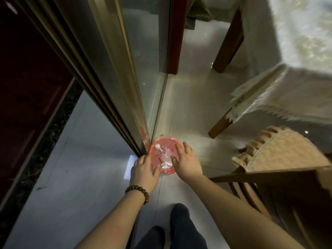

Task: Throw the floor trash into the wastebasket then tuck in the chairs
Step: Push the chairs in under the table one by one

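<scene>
Red wastebasket (162, 156) stands on the floor at lower centre of the frame, tucked against the foot of the sliding glass door frame (125, 97). Inside: a clear plastic bottle (161, 152) with white cap, and crumpled white paper (166, 165) near the bottom. Left hand (144, 170) sits at the basket's left rim, fingers loosely spread, released, gripping nothing visible; beaded bracelet (138, 192) on that wrist. Right hand (186, 161) hovers over the right rim, fingers open and pointing down into the mouth, also empty. Trash step looks done or nearly so. Risk from here: the basket is light and narrow, both hands crowd the rim, so a knock on withdrawal could tip it and spill the bottle. A pale rectangular patch (130, 166) lies on the floor just left of the left hand; paper or a light reflection, cannot tell, so a piece may be missed. Floor (80, 177) is glossy pale tile, slippery-looking. Chair (280, 177) with tan cushion at lower right stands out from the table (296, 87), which is draped in cream lace cloth at upper right; not yet tucked in. Room dim.
</scene>
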Demonstrator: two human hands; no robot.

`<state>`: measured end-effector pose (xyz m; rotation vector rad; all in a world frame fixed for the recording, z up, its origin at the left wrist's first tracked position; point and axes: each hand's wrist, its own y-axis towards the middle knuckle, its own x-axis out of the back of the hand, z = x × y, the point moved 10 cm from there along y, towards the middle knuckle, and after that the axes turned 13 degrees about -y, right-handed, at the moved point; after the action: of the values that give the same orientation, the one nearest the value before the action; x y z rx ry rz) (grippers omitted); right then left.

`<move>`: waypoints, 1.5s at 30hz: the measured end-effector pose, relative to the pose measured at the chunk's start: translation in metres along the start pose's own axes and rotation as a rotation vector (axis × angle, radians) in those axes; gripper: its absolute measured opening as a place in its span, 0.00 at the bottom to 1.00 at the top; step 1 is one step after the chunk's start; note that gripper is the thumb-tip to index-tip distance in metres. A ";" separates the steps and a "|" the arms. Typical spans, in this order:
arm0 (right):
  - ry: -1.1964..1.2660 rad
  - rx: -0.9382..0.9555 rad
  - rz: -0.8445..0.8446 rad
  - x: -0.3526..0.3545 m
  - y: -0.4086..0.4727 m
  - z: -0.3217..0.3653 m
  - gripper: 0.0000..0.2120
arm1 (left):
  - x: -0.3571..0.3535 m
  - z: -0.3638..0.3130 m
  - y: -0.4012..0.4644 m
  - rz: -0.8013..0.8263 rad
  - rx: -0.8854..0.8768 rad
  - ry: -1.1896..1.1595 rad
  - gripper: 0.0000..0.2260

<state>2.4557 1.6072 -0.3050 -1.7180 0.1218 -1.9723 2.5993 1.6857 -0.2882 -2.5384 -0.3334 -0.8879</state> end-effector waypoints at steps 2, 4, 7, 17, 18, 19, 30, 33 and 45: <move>0.018 -0.032 -0.026 0.040 -0.028 0.001 0.26 | 0.024 -0.029 -0.019 0.009 -0.020 0.006 0.22; 0.048 -0.071 -0.051 0.078 -0.057 0.000 0.26 | 0.045 -0.058 -0.037 0.025 -0.061 0.007 0.22; 0.056 -0.113 -0.116 0.131 -0.099 -0.004 0.25 | 0.067 -0.104 -0.059 0.051 -0.154 0.022 0.21; 0.095 -0.192 -0.496 0.269 -0.231 -0.031 0.22 | 0.056 -0.243 -0.101 0.174 -0.478 0.052 0.24; 0.091 -0.218 -0.526 0.279 -0.246 -0.042 0.22 | 0.048 -0.259 -0.107 0.195 -0.523 0.055 0.24; 0.095 -0.253 -0.548 0.286 -0.262 -0.055 0.22 | 0.039 -0.276 -0.115 0.215 -0.570 0.061 0.24; 0.184 -0.728 -0.572 0.254 -0.427 -0.217 0.21 | -0.065 -0.396 -0.237 0.491 -0.891 0.065 0.20; 0.189 -0.758 -0.522 0.229 -0.458 -0.248 0.24 | -0.087 -0.402 -0.253 0.523 -0.929 0.138 0.21; -0.303 -0.544 -0.274 0.166 -0.469 -0.272 0.14 | -0.163 -0.359 -0.274 0.586 -1.038 1.129 0.34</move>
<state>2.0386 1.8688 -0.0238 -2.4788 0.3585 -1.9508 2.1848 1.7445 -0.0535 -2.0398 1.4202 -2.3328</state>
